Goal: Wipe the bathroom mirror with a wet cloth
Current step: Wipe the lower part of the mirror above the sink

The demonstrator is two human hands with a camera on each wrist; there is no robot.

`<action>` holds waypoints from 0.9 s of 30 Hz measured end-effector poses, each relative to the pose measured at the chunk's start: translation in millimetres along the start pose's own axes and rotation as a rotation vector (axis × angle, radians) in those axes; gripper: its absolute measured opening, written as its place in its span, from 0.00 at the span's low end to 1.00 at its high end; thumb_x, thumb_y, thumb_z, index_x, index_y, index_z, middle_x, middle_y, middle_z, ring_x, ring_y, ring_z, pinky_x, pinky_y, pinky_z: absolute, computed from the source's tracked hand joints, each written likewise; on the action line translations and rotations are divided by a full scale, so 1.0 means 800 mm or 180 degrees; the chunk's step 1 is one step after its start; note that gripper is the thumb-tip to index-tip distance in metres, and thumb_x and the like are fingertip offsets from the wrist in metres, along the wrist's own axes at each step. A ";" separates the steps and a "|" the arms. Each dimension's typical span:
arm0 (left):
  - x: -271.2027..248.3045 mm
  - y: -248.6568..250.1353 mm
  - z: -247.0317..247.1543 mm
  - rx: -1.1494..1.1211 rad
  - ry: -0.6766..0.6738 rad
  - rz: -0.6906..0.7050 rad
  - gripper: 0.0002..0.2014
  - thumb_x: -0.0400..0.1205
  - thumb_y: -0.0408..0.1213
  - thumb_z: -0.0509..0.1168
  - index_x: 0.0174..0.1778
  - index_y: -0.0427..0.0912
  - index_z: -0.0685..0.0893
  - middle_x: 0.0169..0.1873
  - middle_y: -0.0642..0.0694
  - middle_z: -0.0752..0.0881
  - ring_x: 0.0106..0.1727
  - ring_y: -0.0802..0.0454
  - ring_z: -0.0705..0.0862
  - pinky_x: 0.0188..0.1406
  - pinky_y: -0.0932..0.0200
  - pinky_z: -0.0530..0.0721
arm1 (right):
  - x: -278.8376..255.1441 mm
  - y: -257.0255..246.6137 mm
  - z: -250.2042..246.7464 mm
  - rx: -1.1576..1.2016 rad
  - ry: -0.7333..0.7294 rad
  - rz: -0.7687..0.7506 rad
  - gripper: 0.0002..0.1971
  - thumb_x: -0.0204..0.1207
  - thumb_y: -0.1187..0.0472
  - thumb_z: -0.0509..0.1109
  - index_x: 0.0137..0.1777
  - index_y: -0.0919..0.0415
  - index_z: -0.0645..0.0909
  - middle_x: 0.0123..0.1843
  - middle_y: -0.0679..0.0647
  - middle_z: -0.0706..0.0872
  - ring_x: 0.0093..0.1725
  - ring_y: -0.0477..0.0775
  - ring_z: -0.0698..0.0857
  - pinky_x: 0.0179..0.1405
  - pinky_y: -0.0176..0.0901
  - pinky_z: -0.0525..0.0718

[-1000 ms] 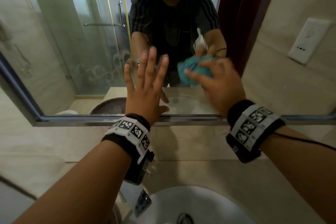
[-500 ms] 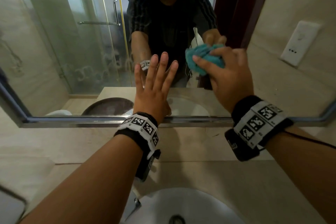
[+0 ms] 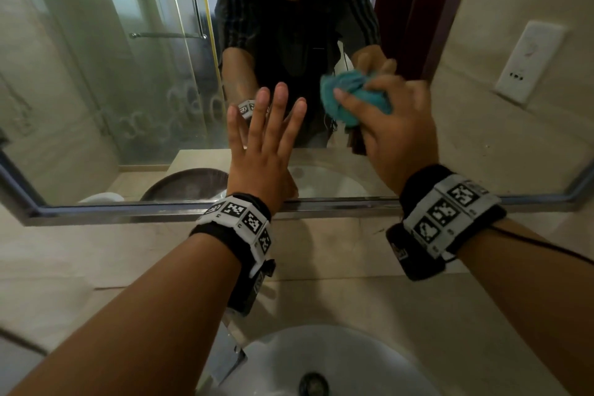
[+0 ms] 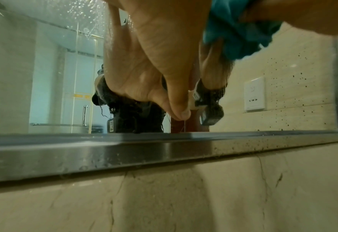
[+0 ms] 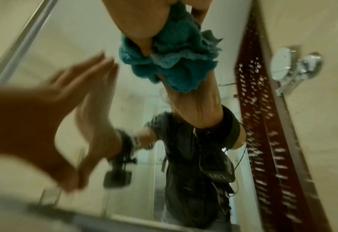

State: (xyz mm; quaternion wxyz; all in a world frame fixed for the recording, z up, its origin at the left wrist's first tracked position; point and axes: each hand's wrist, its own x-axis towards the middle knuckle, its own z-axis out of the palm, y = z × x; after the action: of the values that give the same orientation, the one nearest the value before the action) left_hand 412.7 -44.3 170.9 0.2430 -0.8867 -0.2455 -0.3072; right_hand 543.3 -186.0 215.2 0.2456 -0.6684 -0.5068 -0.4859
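Left hand (image 3: 262, 154) lies flat, fingers straight, on the mirror (image 3: 96, 90); right hand (image 3: 398, 125) grips a bunched cloth (image 3: 345, 90) against the glass just right of it.

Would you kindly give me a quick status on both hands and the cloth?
Left hand flat on the mirror, fingers straight. Right hand grips the cloth, bunched against the glass. Nothing blocking the wipe but the left hand.

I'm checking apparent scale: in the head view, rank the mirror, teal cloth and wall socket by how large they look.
1. mirror, by far the largest.
2. wall socket and teal cloth: they look alike; the right hand hides part of the cloth, so I won't rank them.
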 end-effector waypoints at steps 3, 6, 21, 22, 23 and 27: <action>0.000 -0.002 0.003 0.0015 0.0040 0.0054 0.70 0.58 0.64 0.76 0.80 0.44 0.31 0.80 0.39 0.39 0.81 0.37 0.41 0.75 0.32 0.35 | -0.023 -0.015 0.017 0.0184 0.0078 0.0483 0.13 0.80 0.51 0.65 0.62 0.47 0.81 0.58 0.54 0.80 0.52 0.49 0.72 0.55 0.27 0.75; 0.000 -0.004 0.004 -0.0052 0.0091 0.0100 0.67 0.62 0.64 0.73 0.80 0.44 0.30 0.80 0.39 0.39 0.81 0.37 0.41 0.75 0.32 0.34 | -0.103 -0.031 0.038 0.0220 -0.0911 -0.0258 0.19 0.69 0.61 0.79 0.60 0.50 0.83 0.53 0.56 0.84 0.42 0.61 0.81 0.37 0.52 0.86; -0.005 -0.002 0.006 -0.0133 0.0056 0.0089 0.66 0.62 0.69 0.70 0.80 0.45 0.31 0.80 0.38 0.40 0.80 0.36 0.43 0.76 0.30 0.40 | -0.101 -0.036 0.046 0.0324 -0.0819 -0.0431 0.20 0.69 0.66 0.76 0.62 0.57 0.83 0.54 0.61 0.85 0.48 0.65 0.82 0.42 0.60 0.85; -0.006 -0.003 0.007 -0.0145 0.0055 0.0097 0.66 0.62 0.69 0.70 0.80 0.45 0.31 0.79 0.38 0.40 0.80 0.36 0.42 0.76 0.30 0.40 | -0.121 -0.039 0.049 0.0306 -0.1090 -0.0544 0.23 0.66 0.64 0.79 0.62 0.58 0.83 0.54 0.62 0.84 0.45 0.65 0.82 0.39 0.58 0.85; -0.006 -0.003 0.007 -0.0133 0.0021 0.0095 0.67 0.61 0.69 0.71 0.80 0.45 0.30 0.79 0.38 0.39 0.80 0.35 0.42 0.76 0.30 0.40 | -0.134 -0.038 0.050 0.0292 -0.1252 -0.0542 0.25 0.63 0.64 0.81 0.62 0.57 0.83 0.53 0.61 0.84 0.42 0.64 0.81 0.37 0.55 0.85; -0.006 -0.002 0.004 -0.0133 -0.0015 0.0118 0.70 0.57 0.66 0.75 0.80 0.45 0.33 0.79 0.39 0.39 0.80 0.36 0.41 0.75 0.30 0.41 | -0.144 -0.012 0.044 0.0222 -0.1398 -0.0546 0.25 0.59 0.67 0.83 0.59 0.55 0.85 0.50 0.61 0.85 0.38 0.65 0.80 0.32 0.53 0.85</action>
State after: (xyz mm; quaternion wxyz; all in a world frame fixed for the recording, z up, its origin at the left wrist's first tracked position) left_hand 409.3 -42.7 166.2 0.2294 -0.8967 -0.2232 -0.3057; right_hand 547.0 -204.2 95.7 0.1102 -0.7037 -0.6194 -0.3301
